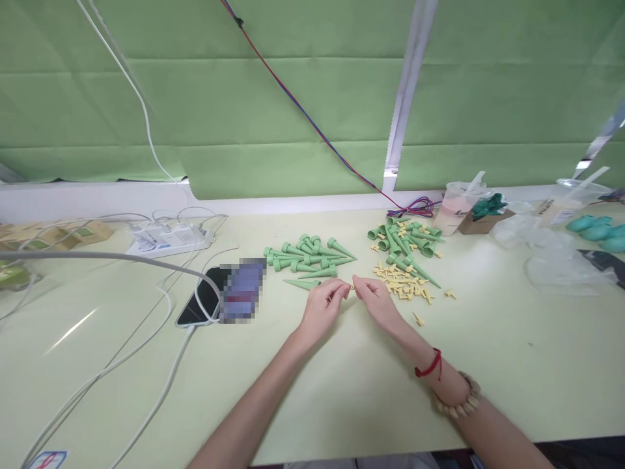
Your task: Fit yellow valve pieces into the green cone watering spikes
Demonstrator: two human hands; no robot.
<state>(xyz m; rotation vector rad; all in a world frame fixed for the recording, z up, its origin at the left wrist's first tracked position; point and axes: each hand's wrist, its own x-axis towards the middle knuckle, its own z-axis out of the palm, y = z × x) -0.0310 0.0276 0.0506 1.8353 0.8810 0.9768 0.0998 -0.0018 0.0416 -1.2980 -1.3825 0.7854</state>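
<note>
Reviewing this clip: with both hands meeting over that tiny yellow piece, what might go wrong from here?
1. The small yellow piece is pinched only at the fingertips between the left hand and right hand; it may slip and get lost among the loose yellow pieces.
2. A green spike lies just beyond the left hand and could be knocked.
3. The white cable runs near the left forearm and might snag.

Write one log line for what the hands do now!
left hand: pinching green spike | right hand: pinching small yellow piece | table: spike piles
</note>
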